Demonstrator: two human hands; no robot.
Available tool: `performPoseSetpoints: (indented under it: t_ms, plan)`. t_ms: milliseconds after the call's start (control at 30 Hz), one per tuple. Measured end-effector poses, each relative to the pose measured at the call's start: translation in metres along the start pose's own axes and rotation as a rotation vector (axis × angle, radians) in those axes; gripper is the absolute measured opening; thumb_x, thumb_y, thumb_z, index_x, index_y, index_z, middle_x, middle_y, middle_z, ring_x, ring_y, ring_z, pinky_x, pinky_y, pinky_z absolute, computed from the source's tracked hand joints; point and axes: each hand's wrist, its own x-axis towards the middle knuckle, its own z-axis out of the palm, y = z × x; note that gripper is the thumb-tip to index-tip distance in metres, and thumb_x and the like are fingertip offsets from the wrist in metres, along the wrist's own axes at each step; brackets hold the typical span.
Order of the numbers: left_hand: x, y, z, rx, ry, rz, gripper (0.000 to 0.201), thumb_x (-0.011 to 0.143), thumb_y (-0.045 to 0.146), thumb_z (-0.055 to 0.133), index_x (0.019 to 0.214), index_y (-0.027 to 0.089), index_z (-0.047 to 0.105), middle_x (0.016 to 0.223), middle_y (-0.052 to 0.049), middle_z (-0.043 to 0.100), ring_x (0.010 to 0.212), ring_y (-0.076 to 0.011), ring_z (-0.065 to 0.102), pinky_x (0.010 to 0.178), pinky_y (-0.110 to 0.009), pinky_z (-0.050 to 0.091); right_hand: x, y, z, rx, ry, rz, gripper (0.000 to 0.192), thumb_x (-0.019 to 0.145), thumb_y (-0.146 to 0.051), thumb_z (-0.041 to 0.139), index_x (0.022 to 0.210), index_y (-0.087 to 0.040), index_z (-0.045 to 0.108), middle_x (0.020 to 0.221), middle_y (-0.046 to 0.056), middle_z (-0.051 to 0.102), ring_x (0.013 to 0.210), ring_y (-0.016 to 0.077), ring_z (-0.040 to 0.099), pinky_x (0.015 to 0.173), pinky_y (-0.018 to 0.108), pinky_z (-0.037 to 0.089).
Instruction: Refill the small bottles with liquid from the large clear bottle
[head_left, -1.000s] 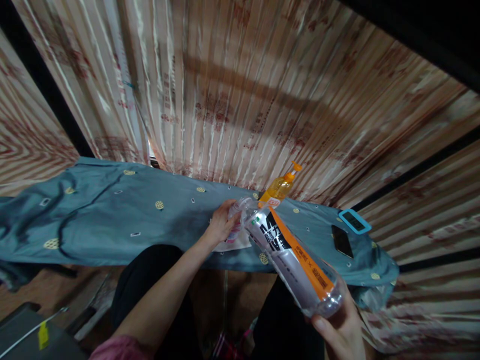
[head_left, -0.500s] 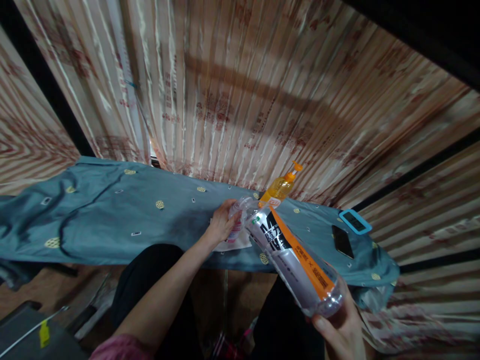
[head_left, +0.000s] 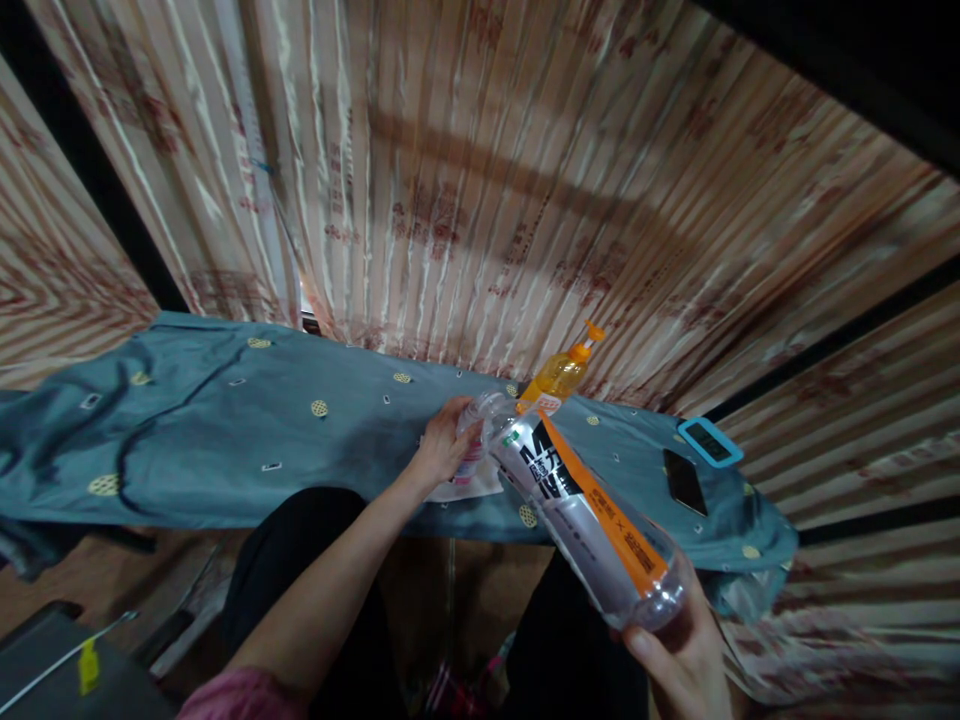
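Observation:
My right hand (head_left: pixel 679 650) grips the base of a large clear plastic bottle (head_left: pixel 581 520) with a silver, black and orange label. This bottle is tilted, its neck pointing up and left. Wrapped in my left hand (head_left: pixel 444 448) is a smaller clear bottle (head_left: pixel 472 450) with a pinkish label, its lower part partly covered by my fingers. The two bottle mouths meet or lie very close; I cannot tell whether they touch. A white sheet or cloth (head_left: pixel 484 487) lies beneath the smaller bottle.
An orange pump bottle (head_left: pixel 557 378) stands behind the bottles. At the right lie a dark phone (head_left: pixel 685 482) and a blue-framed device (head_left: pixel 711 443), all on the teal patterned cloth (head_left: pixel 352 450). A pleated curtain (head_left: pixel 480 200) hangs behind; a grey object (head_left: pixel 67 660) is at lower left.
Almost nothing differs. Both hands keep hold of their bottles in nearly the same place, and the large bottle stays tilted.

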Motion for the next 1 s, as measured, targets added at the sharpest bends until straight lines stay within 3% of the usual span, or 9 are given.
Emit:
performPoseSetpoints:
  t_ms: [567,833,1000]
  plan:
    - [-0.0009,-0.0053,0.0012,0.041,-0.005,0.004,0.045,0.096,0.048,0.048,0.124,0.017,0.062,0.124,-0.014,0.07,0.118,-0.0313,0.065,0.106,-0.046,0.049,0.0015,0.0003,0.0019,0.009,0.003,0.009,0.103,0.056,-0.062,0.091,0.141,-0.025,0.048,0.141,0.009,0.059,0.133,0.0331,0.052,0.109,0.038,0.038]
    - [-0.0006,-0.0033,-0.0008,0.035,-0.018,0.012,0.05,0.097,0.055,0.045,0.124,0.018,0.065,0.124,-0.013,0.071,0.118,-0.0311,0.065,0.106,-0.045,0.05,0.0029,0.0002,0.0019,-0.006,0.011,0.007,0.107,0.052,-0.065,0.091,0.141,-0.022,0.048,0.146,0.012,0.055,0.137,0.0386,0.046,0.114,0.046,0.033]
    - [-0.0007,-0.0018,0.0007,0.02,0.005,0.03,0.051,0.098,0.055,0.041,0.12,0.017,0.066,0.119,-0.013,0.073,0.115,-0.0313,0.066,0.104,-0.045,0.051,0.0018,0.0003,0.0036,0.004,-0.002,-0.015,0.103,0.055,-0.064,0.09,0.14,-0.023,0.048,0.142,0.011,0.057,0.134,0.0354,0.051,0.11,0.041,0.036]
